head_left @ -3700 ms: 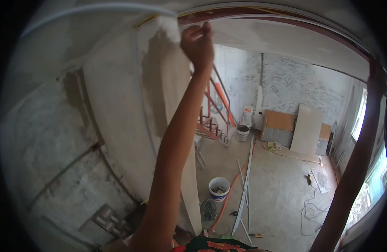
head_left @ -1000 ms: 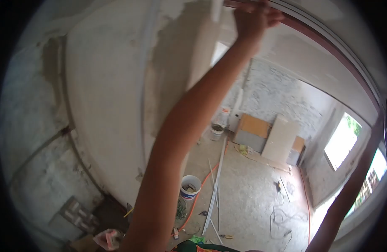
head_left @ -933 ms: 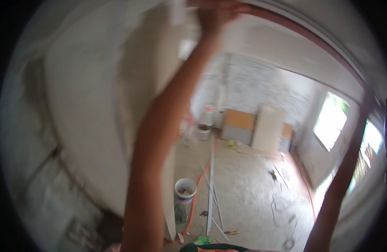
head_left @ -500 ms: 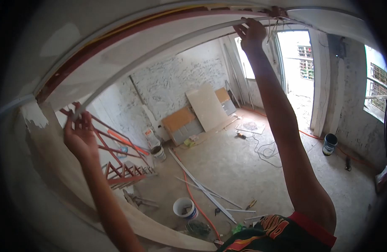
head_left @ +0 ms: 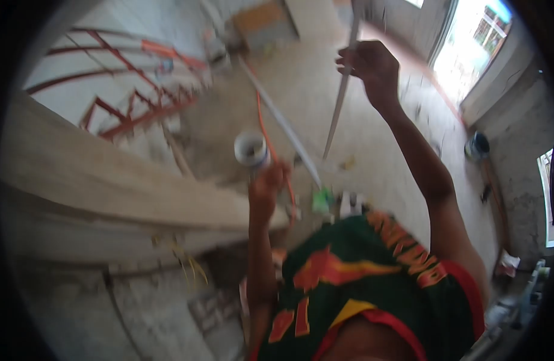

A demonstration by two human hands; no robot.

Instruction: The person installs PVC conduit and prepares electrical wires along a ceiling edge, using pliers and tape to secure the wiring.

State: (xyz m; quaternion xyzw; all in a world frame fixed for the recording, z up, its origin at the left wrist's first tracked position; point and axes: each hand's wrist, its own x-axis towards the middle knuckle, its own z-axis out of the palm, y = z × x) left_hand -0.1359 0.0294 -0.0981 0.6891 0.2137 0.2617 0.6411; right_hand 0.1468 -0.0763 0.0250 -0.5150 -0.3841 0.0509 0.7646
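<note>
My right hand [head_left: 376,75] is raised on the right side, its fingers wrapped round a long, thin grey pipe [head_left: 336,117]. The pipe stands steeply, with one end up near the top edge of the view and the other pointing down over the floor. Lower and nearer my body, my left hand [head_left: 268,186] appears in front of a white bucket [head_left: 251,149] on the floor. Motion smears its fingers, and I cannot make out anything in them.
Below me the concrete floor [head_left: 316,66] bears a long pale strip [head_left: 280,120], an orange cord [head_left: 260,114] and a green item [head_left: 322,200]. A red-brown metal frame [head_left: 138,117] stands left. A dark bucket [head_left: 477,145] sits by the right wall, near the bright doorway [head_left: 469,54].
My view has tilted down from the ceiling. Both hands have come down from the overhead beam; my left hand has left the pipe, while my right hand still holds it, now steeply upright.
</note>
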